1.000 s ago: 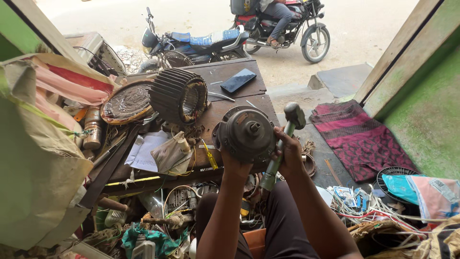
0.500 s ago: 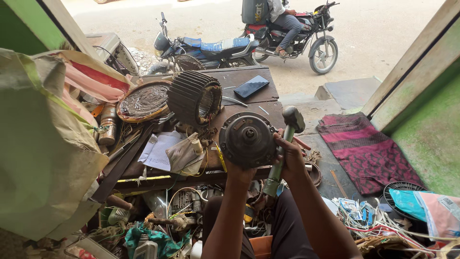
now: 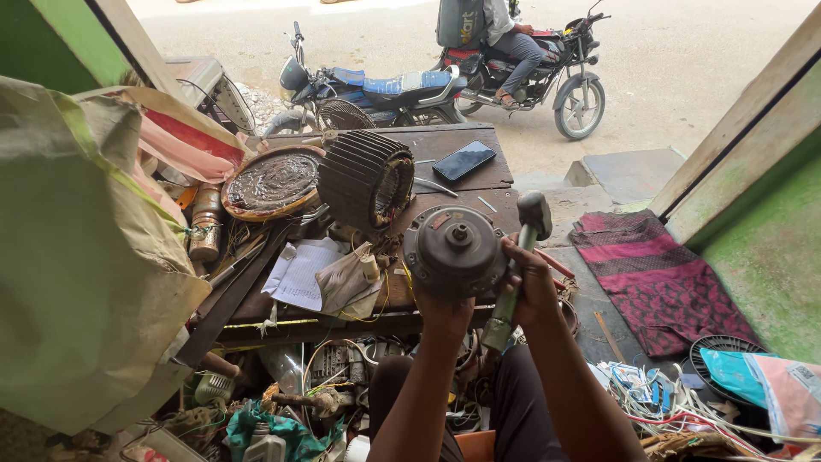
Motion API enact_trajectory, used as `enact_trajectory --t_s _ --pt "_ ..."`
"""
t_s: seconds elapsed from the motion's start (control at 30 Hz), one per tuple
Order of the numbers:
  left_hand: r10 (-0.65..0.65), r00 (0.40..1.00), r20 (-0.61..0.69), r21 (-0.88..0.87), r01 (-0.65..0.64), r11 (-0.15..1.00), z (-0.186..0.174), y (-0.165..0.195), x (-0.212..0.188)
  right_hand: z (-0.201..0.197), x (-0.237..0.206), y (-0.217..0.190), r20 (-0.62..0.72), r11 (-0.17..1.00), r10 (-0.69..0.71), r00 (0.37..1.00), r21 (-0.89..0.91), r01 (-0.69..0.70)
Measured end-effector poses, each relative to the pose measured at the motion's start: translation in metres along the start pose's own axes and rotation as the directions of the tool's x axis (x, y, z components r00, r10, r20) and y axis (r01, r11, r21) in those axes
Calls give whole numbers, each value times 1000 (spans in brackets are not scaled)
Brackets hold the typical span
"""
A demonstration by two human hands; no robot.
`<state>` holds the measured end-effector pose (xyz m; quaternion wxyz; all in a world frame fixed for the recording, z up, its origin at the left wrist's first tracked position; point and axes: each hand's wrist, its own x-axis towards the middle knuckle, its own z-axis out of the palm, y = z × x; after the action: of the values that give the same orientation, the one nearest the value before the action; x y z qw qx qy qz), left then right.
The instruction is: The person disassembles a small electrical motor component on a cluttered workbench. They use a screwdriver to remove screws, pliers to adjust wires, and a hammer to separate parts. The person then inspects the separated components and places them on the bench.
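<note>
Left hand [image 3: 443, 310], grip closed under the round grey motor housing [image 3: 455, 250], held upright over the tabletop [image 3: 445, 145] edge; right hand [image 3: 528, 287], at three o'clock, grip wrapped round a hammer [image 3: 520, 257]. Advisable: brace housing firmly, strike squarely. Beyond, at eleven o'clock: finned stator [image 3: 366, 180], phone [image 3: 463, 160].

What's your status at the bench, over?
Left hand grips round motor housing. Right hand grips hammer beside it. Finned stator behind, apart.

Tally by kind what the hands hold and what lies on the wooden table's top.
Motor housing, left hand: 1
Hammer, right hand: 1
Finned motor core: 1
Copper winding disc: 1
Phone: 1
Paper sheets: 1
Total: 6
</note>
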<state>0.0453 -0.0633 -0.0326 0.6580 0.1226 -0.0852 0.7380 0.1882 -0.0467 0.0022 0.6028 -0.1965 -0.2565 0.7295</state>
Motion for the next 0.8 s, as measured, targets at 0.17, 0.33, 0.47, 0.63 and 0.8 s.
enact_trajectory --t_s 0.17,0.33,0.47,0.63,0.8 --pt "39 999 -25 549 -19 835 -9 6 12 -5 16 -8 -86 996 28 996 81 -21" --pt "104 826 554 827 -530 -187 9 23 9 -5 37 -17 -112 998 -12 994 -57 6" --pt "189 970 156 952 -199 234 21 20 19 -12 51 -22 -44 999 25 999 -18 -26" --pt "-9 892 -451 409 216 887 26 8 37 -22 59 -16 -10 993 10 1000 116 -8" --pt "-96 897 -431 438 301 847 24 16 30 -14 58 -22 235 902 -30 971 426 -75"
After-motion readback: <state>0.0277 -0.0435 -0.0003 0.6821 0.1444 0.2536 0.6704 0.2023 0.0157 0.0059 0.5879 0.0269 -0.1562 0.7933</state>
